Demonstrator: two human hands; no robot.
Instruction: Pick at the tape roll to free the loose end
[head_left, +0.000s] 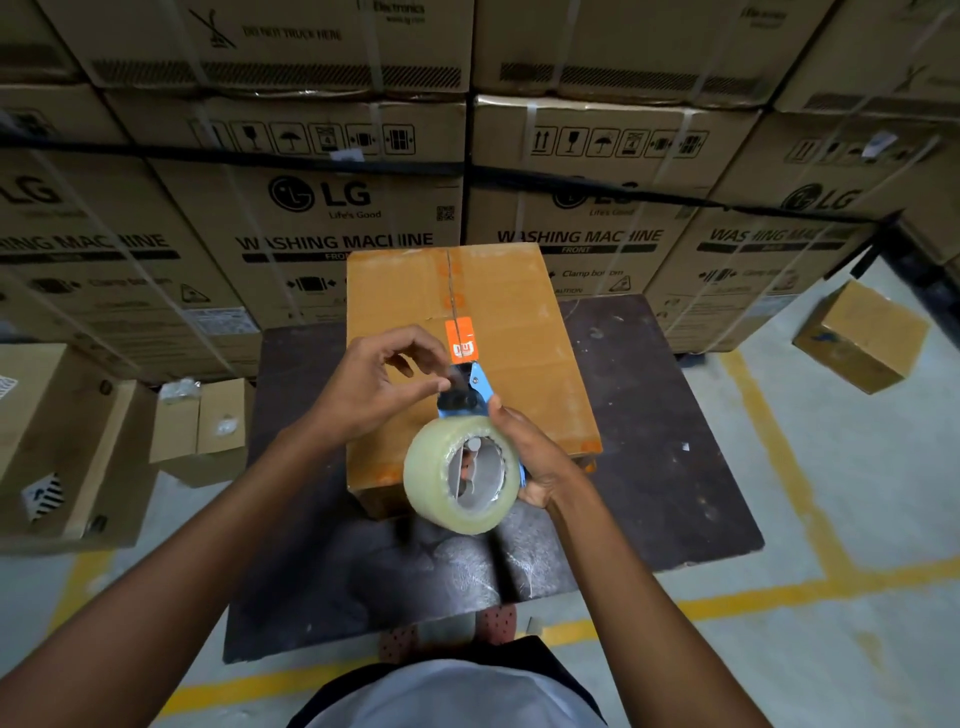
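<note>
Landmark = closed carton, sitting on a dark board on the floor.

R hand grips a blue tape dispenser, fingers curled round the handle side; dispenser held above the carton's near end, not touching it as far as I can tell. Clear tape roll mounted on dispenser, hanging over the carton's near edge, core facing the camera.

L hand at the dispenser's front end, thumb + forefinger narrowed to a pinch at the black roller/blade part; other fingers loosely curled. Whether it has the tape end between them: can't tell, too small.

Orange label stuck on carton top, on the centre seam, just beyond the dispenser tip.

Behind carton: wall of stacked LG washing machine boxes, strapped. L of carton: open brown boxes on the floor. Far R of carton: small box, tilted. Yellow floor lines near side + R of the board.
</note>
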